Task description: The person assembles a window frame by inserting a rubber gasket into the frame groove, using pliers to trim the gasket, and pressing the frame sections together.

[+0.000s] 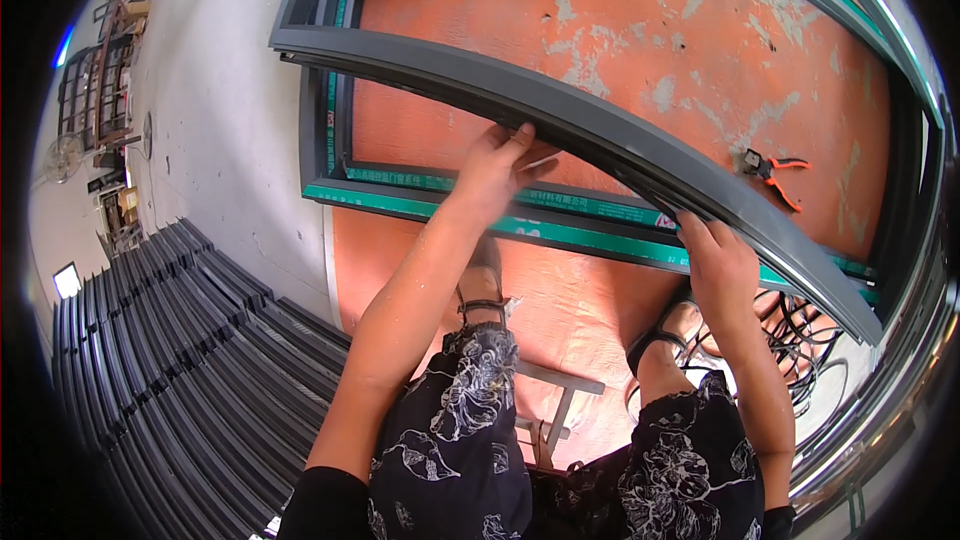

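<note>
A long dark grey metal profile [590, 105] lies slantwise across a rectangular frame [600, 205] with green protective tape on its edges. Along the profile's near edge runs a thin black rubber strip [640, 185]. My left hand [490, 175] is at the middle of that edge, its thumb on the strip and its fingers curled underneath, partly in shadow. Farther right, my right hand [718, 258] pinches the strip between thumb and fingertips. The inner side of the profile under my fingers is hidden.
Cutting pliers [770, 175] with orange handles lie on the worn orange sheet [620, 30] inside the frame. Stacked dark profiles [200, 350] fill the lower left. A tangle of black strip [805, 340] lies by my right foot, and a low stand [560, 390] sits between my legs.
</note>
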The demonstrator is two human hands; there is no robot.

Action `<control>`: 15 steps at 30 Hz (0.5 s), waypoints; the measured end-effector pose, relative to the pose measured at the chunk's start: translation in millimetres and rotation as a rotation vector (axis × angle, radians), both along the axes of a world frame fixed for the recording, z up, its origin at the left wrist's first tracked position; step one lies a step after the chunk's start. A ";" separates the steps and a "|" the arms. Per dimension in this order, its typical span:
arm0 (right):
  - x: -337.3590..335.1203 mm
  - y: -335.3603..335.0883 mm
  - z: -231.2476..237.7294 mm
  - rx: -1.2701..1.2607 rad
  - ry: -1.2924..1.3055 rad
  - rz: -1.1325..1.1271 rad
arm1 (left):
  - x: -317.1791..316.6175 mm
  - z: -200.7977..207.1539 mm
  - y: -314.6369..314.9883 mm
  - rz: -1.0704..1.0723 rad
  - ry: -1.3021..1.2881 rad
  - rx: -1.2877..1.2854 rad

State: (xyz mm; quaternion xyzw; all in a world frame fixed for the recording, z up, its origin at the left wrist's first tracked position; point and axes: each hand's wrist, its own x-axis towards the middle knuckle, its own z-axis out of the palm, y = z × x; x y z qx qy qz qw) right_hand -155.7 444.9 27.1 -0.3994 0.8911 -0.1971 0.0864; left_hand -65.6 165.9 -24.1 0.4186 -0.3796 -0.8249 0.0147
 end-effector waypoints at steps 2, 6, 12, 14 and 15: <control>-2.5 -5.4 2.5 0.043 -0.001 0.006 | 1.6 -1.1 2.7 -0.048 0.023 -0.160; -4.5 0.0 -13.5 0.083 0.105 0.029 | 0.8 -7.3 19.9 0.073 0.073 -0.052; -4.2 -1.4 -16.2 0.007 0.160 -0.008 | -3.4 -7.9 32.1 -0.051 0.061 -0.130; -1.7 0.7 -19.7 0.010 0.159 -0.010 | -2.4 -3.3 34.6 -0.039 0.056 -0.091; -0.8 1.6 -22.1 0.017 0.159 -0.009 | -2.9 -2.7 36.4 -0.025 0.053 -0.047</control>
